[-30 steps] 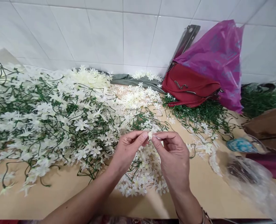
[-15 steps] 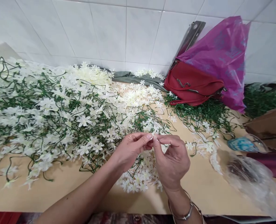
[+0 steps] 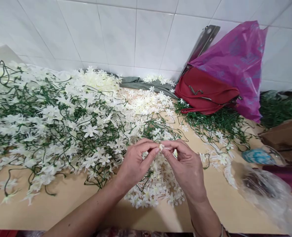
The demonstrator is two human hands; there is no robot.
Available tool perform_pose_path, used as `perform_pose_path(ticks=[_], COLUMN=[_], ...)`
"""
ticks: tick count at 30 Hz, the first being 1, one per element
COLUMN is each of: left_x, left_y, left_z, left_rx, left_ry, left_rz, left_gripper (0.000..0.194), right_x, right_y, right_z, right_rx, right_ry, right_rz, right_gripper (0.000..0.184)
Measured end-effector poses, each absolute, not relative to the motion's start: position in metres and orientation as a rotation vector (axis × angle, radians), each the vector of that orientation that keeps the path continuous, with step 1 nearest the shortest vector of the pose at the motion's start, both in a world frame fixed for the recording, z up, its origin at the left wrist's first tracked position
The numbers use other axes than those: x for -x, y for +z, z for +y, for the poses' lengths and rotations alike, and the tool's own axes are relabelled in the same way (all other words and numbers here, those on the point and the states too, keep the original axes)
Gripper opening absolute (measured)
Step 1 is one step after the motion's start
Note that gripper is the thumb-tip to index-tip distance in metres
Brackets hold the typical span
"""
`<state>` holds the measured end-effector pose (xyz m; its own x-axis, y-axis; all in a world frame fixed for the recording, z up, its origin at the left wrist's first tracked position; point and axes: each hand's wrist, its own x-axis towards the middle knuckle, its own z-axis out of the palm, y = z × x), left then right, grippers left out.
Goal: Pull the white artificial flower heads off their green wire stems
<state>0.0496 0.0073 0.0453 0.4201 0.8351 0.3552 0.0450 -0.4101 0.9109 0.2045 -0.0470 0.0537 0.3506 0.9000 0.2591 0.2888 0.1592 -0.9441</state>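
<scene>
My left hand [image 3: 136, 161] and my right hand [image 3: 185, 168] meet fingertip to fingertip over the tan tabletop [image 3: 62, 204]. Both pinch one small white artificial flower [image 3: 161, 146] between thumb and forefinger. Below my hands lies a small heap of loose white flowers [image 3: 153, 194]. A big tangle of green stems with white flowers [image 3: 49, 121] covers the left half of the table, reaching up to my left hand.
A red bag [image 3: 205, 92] under a magenta plastic bag [image 3: 237, 62] leans on the tiled wall at the back right. Bare green stems [image 3: 215, 121] lie before it. A clear plastic bag [image 3: 267, 191], a blue object [image 3: 256, 155] and a cardboard box [image 3: 284, 135] sit at the right.
My hands stay together on the same small flower, with only slight shifts of fingers and wrists. The camera has moved a little.
</scene>
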Motion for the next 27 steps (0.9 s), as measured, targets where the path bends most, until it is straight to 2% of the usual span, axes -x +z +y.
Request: perform_pose_path(ticks=[2, 6, 13, 19, 27], left_x=[-0.05, -0.053, -0.054, -0.049, -0.043], left_y=[0.045, 0.043, 0.04, 0.038, 0.036], left_z=[0.006, 0.004, 0.002, 0.01, 0.014], left_rx=[-1.744, -1.671, -1.463, -1.45, -1.562], left_ry=[1.085, 1.074, 1.107, 1.097, 0.983], left_rz=[0.749, 0.754, 0.793, 0.743, 0.688], left_gripper=[0.019, 0.017, 0.021, 0.007, 0.012], right_x=[-0.206, -0.201, -0.195, -0.198, -0.206], right_y=[0.05, 0.04, 0.036, 0.035, 0.039], right_z=[-0.047, -0.046, -0.044, -0.048, -0.048], right_rx=[1.372, 1.289, 1.26, 1.29, 1.249], right_ry=[0.555, 0.454, 0.482, 0.487, 0.341], right_rz=[-1.221, -1.148, -1.142, -1.179, -1.42], right_gripper=[0.007, 0.01, 0.012, 0.013, 0.023])
